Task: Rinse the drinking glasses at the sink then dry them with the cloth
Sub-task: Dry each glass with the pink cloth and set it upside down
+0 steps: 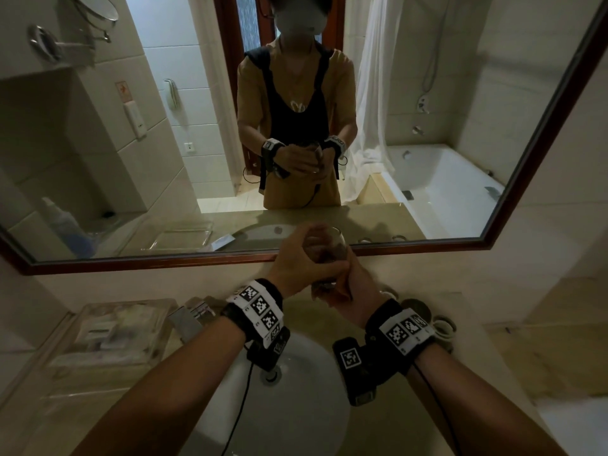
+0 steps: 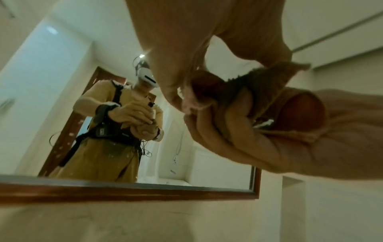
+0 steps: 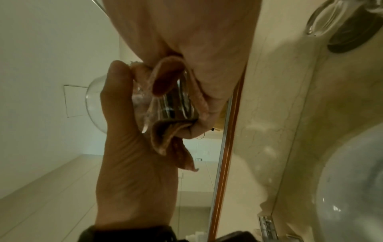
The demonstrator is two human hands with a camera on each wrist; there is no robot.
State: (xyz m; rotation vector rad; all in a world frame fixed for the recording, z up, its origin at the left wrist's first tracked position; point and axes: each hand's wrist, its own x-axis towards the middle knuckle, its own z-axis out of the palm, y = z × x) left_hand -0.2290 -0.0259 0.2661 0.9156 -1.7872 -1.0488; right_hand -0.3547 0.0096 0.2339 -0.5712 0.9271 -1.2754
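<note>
I have one drinking glass [image 1: 325,255] held up in the middle of the head view, just in front of the lower edge of the mirror frame [image 1: 148,263] and above the white sink [image 1: 296,390]. My left hand [image 1: 297,261] is curled around the side of the glass, fingers wrapped over its bowl. My right hand [image 1: 352,291] grips from below with fingers closed, bunching the brown cloth [image 3: 165,129] against the base of the glass. In the right wrist view the cloth folds around the lower part of the glass in the centre of the frame, with a loose corner hanging toward the lower middle. In the left wrist view the cloth [image 2: 259,85] sits pinched between both hands at right of centre; the glass itself is hard to make out there, probably hidden by fabric and fingers.

Another glass [image 3: 323,18] lies at the upper right of the right wrist view on the beige counter [image 3: 279,81]. A clear tray [image 1: 121,330] sits at lower left of the head view beside the chrome tap [image 1: 192,315].
</note>
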